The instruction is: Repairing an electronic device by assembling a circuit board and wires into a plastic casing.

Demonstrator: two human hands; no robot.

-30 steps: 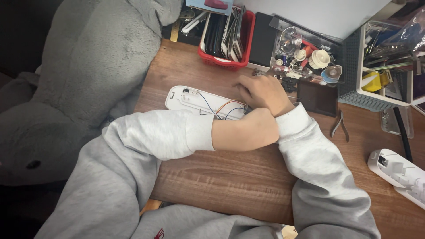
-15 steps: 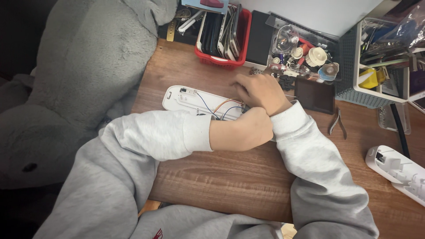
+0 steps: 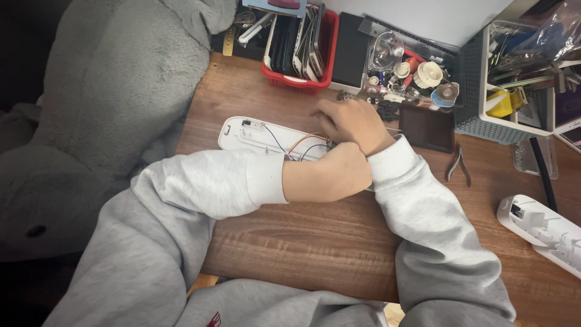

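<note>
Both hands, left point(image 3: 336, 172) and right point(image 3: 351, 124), rest together, grip hidden, over the white casing's point(image 3: 260, 134) right end.

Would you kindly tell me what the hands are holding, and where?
Both hands, left and right, rest on the white casing's wired end; any grip is hidden.

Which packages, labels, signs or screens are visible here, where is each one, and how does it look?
Phones: upright in the red basket at the back, dark slabs side by side.
Dark flat panel: on the desk just right of the right hand, rectangular, possibly a screen.
Clear plastic bags: in the white bin at the far right, crumpled.
Blue card: top edge, cut off.
</note>
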